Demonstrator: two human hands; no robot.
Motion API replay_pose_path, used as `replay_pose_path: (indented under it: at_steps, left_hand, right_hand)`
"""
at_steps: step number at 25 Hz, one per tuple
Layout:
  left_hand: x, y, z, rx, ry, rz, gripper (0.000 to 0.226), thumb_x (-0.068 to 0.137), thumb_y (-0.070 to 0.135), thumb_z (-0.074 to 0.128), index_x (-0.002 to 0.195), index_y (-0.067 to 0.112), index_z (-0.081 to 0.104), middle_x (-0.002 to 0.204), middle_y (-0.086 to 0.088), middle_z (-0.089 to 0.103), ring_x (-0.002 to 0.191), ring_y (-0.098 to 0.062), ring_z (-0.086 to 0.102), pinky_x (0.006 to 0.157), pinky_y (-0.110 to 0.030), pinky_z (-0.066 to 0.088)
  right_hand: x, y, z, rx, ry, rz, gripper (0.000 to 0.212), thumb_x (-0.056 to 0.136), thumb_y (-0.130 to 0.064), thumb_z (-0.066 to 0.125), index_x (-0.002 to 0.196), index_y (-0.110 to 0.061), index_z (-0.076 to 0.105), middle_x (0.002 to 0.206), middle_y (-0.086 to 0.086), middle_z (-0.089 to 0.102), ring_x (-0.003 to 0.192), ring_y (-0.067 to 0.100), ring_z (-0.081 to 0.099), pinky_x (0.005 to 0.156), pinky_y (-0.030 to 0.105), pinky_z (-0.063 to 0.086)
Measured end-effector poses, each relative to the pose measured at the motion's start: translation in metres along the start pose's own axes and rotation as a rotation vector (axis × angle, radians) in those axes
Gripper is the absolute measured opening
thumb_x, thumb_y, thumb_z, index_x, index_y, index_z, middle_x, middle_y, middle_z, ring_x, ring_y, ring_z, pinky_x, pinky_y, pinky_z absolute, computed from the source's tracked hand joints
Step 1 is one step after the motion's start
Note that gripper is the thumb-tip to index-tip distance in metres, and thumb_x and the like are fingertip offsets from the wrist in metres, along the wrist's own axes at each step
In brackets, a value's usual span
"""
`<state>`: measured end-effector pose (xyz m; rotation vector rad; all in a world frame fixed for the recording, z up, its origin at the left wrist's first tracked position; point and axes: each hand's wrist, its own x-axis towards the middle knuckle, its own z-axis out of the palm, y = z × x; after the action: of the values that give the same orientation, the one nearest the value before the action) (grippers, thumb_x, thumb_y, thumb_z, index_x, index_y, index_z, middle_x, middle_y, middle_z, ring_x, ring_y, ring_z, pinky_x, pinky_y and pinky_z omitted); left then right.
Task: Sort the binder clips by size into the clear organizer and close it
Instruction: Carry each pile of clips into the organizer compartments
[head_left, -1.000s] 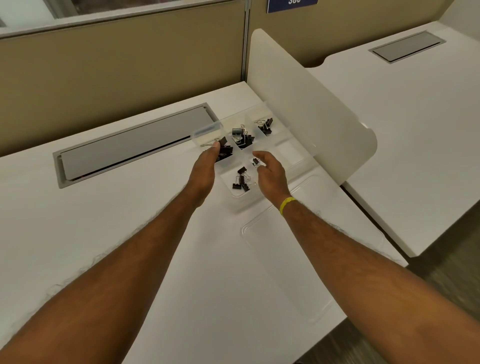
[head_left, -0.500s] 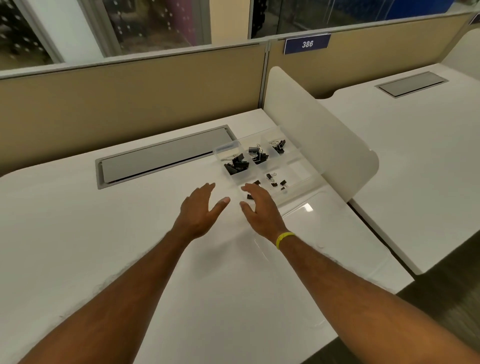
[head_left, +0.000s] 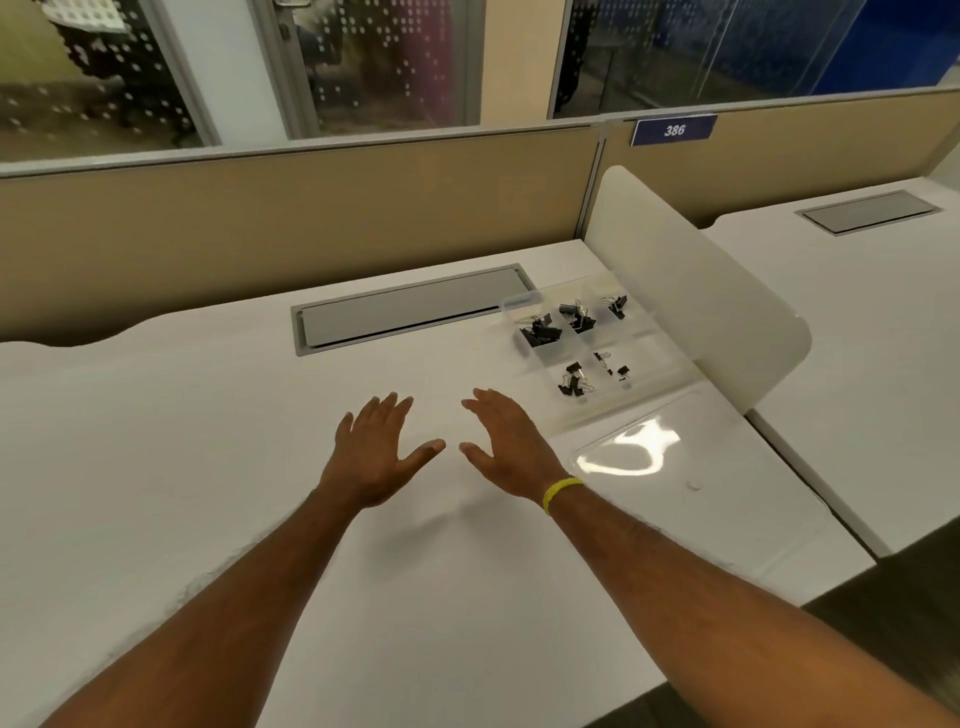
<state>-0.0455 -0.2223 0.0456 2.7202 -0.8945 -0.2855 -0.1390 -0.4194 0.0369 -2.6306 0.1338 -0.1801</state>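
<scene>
Desk (head_left: 156, 467) white, organizer (head_left: 649, 345) on it | partition (head_left: 311, 218) tan | glass wall (head_left: 389, 62) behind

You have a single view, from the wide-angle camera on your head. It looks forward and down across the white desk (head_left: 156, 467). Your forearms enter at the bottom edge and run away from the lens, so the left hand (head_left: 376, 452) and right hand (head_left: 511, 449) sit near the middle of the frame, close to the camera. The clear organizer (head_left: 660, 353) lies farther off, up and right of centre, just beside the white divider (head_left: 701, 291). The camera faces the tan partition (head_left: 311, 208) along the desk's far edge. Its top third takes in the glass panels (head_left: 363, 62) above the partition, and a neighbouring desk (head_left: 883, 338) fills the right side. Straight edges bow near the borders.
</scene>
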Motion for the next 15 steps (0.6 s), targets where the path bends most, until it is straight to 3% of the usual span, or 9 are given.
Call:
replay_pose_path:
  at_steps: [15]
  left_hand:
    - [-0.108, -0.138, 0.005, 0.215, 0.114, -0.068, 0.108, 0.072, 0.093, 0.01, 0.155, 0.024, 0.01, 0.163, -0.003, -0.002, 0.15, -0.022, -0.006, 0.119, -0.053, -0.003]
  right_hand:
    - [-0.019, -0.084, 0.075, -0.317, -0.127, -0.027, 0.09, 0.085, -0.072, 0.042, 0.154, -0.028, 0.007, 0.163, 0.004, -0.006, 0.151, 0.023, -0.005, 0.121, 0.048, -0.004]
